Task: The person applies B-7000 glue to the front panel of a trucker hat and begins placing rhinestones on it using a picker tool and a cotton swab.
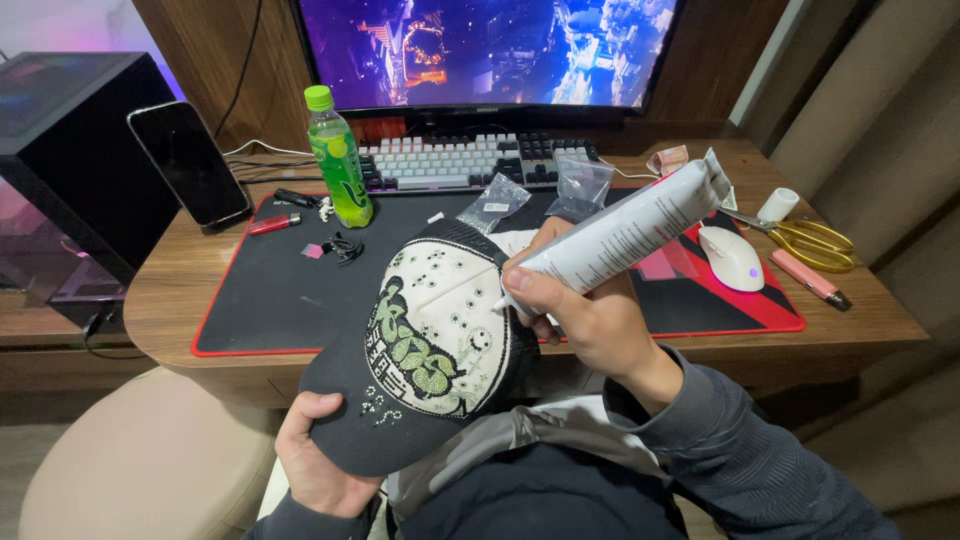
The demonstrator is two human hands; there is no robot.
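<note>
Both hands are busy: my left hand (318, 462) pinches the dark brim of the cap (432, 345) from below, tilting its decorated front panel up toward me, while my right hand (585, 315) wraps the white tube (630, 230), nozzle aimed at the panel. Beyond my right hand on the desk (170, 285) lie small clear bags (495, 203), within reach.
</note>
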